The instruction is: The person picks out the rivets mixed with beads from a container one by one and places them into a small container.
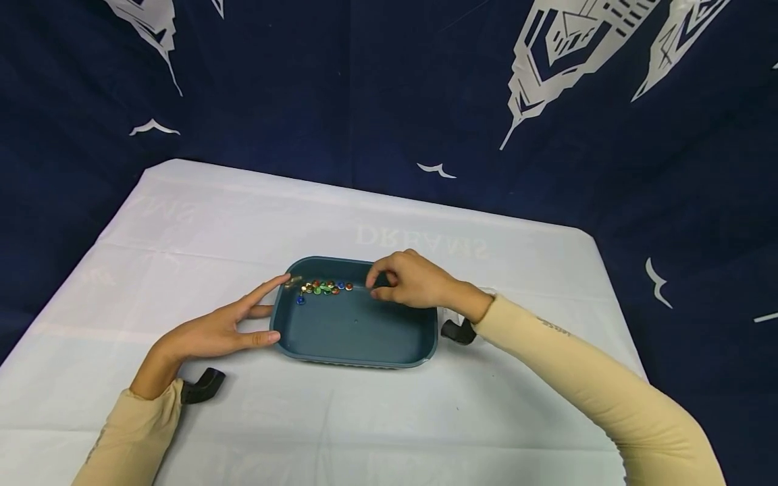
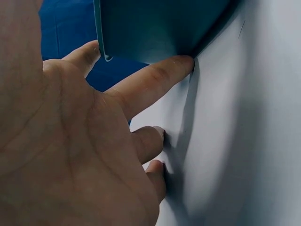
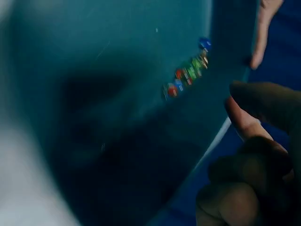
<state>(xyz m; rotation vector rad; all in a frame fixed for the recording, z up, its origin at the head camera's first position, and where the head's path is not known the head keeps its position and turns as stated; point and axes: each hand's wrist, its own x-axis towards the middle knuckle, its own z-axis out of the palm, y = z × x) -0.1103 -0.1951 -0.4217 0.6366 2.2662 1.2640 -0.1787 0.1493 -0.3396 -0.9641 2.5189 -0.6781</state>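
Note:
A dark teal plastic tray lies on the white cloth. Along its far left side sits a loose row of small shiny beads in red, green, blue and gold, with one blue bead a little nearer. My left hand rests with spread fingers against the tray's left end, index finger at the rim and thumb at the near corner. Over the tray's far right part, my right hand has thumb and index fingertips close together, other fingers curled. I cannot tell whether they pinch anything.
White cloth covers the table around the tray. A dark blue backdrop with white drawings hangs behind its far edge. Black curved pieces stick out by both wrists, the right one close to the tray's right end.

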